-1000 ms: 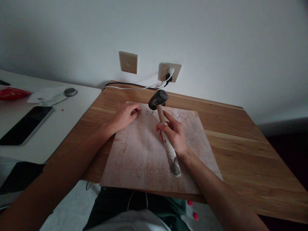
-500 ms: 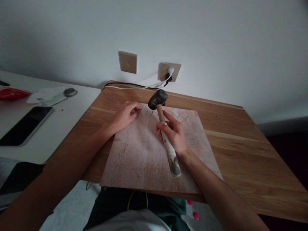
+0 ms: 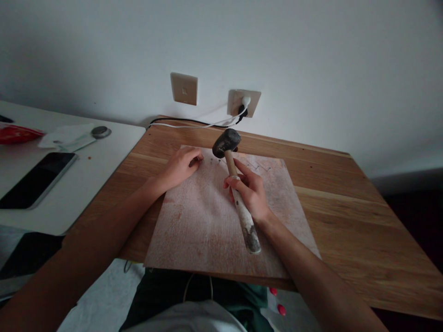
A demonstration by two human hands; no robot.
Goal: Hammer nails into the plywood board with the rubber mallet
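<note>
A reddish plywood board [image 3: 207,230] lies on a wooden table [image 3: 339,216]. My right hand [image 3: 251,191] is closed round the wooden handle of a mallet [image 3: 238,198], whose black head [image 3: 226,142] hangs just above the board's far edge. My left hand [image 3: 180,166] rests at the board's far left corner, its fingertips pinched on a small nail [image 3: 200,159]. A row of small nails [image 3: 242,166] with a thin zigzag thread runs along the far edge, to the right of my left hand.
A white desk [image 3: 86,175] adjoins on the left with a dark phone [image 3: 36,177], papers, a round grey object [image 3: 100,132] and something red [image 3: 17,133]. Wall sockets [image 3: 244,102] with cables [image 3: 187,122] sit behind the table. My lap shows below the board.
Almost nothing has moved; the mallet head has shifted very slightly left and down, and my left fingertips stay at the nail.
</note>
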